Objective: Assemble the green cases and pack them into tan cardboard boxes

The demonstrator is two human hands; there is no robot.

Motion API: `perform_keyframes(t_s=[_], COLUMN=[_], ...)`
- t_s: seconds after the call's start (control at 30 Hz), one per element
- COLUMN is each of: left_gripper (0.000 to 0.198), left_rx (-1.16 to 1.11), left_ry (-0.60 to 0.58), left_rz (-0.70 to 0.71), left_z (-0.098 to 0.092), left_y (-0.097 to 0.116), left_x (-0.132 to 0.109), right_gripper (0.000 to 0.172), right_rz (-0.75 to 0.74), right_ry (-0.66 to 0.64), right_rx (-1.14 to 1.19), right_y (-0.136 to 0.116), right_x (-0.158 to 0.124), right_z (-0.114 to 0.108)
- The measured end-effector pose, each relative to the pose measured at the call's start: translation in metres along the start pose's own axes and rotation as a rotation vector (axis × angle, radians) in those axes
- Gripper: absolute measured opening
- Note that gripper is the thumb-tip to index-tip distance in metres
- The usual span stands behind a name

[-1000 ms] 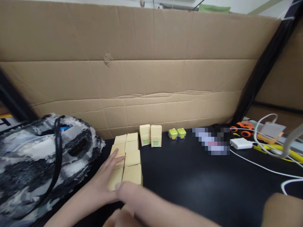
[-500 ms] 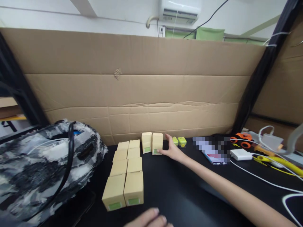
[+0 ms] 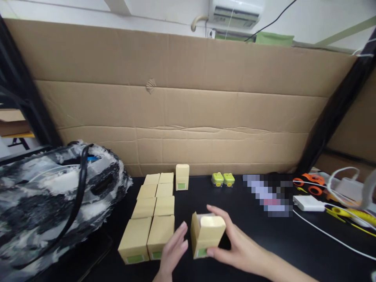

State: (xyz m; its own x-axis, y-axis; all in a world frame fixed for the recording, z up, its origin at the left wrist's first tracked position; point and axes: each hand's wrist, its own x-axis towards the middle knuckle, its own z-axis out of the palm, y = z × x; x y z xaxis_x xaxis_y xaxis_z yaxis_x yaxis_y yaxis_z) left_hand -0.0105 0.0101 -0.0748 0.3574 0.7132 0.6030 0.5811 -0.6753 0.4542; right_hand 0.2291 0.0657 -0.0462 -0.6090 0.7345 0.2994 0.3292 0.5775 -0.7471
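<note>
Gripped from its right side, a small open cardboard box (image 3: 210, 235) with a raised flap and a green label is in my right hand (image 3: 237, 243), over the front of the black table (image 3: 202, 201). My left hand (image 3: 174, 250) has its fingers stretched out, just left of that box and apart from it. Two columns of closed cardboard boxes (image 3: 148, 205) stand beyond and left of my left hand. Another box with its flap up (image 3: 182, 177) stands upright at the back. Two small green-lidded containers (image 3: 223, 179) sit side by side to its right.
A black, white and grey bag-like bundle (image 3: 58, 196) with a black strap fills the left side. At right lie a white adapter (image 3: 309, 203) with cables, an orange-wheeled object (image 3: 311, 183) and a partly blurred phone-like item. A cardboard wall (image 3: 188, 109) closes off the back.
My right hand has taken one of the two upright open boxes from the back and brought it toward me. My left hand has risen further into view beside it.
</note>
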Motion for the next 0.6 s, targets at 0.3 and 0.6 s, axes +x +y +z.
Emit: perform_keyframes(t_s=[0.3,0.6], left_gripper=[0.085,0.058], left_rx=[0.052,0.173], left_ry=[-0.051,0.07], left_rz=[0.062,0.318], left_z=[-0.002,-0.012], left_y=[0.016,0.014], left_x=[0.0,0.002], right_gripper=[0.068,0.048], right_rz=[-0.193,-0.217], right_ry=[0.097,0.155], right_rx=[0.064,0.114], right_y=[0.005,-0.018], right_x=[-0.011,-0.003], right_z=[0.022,-0.004])
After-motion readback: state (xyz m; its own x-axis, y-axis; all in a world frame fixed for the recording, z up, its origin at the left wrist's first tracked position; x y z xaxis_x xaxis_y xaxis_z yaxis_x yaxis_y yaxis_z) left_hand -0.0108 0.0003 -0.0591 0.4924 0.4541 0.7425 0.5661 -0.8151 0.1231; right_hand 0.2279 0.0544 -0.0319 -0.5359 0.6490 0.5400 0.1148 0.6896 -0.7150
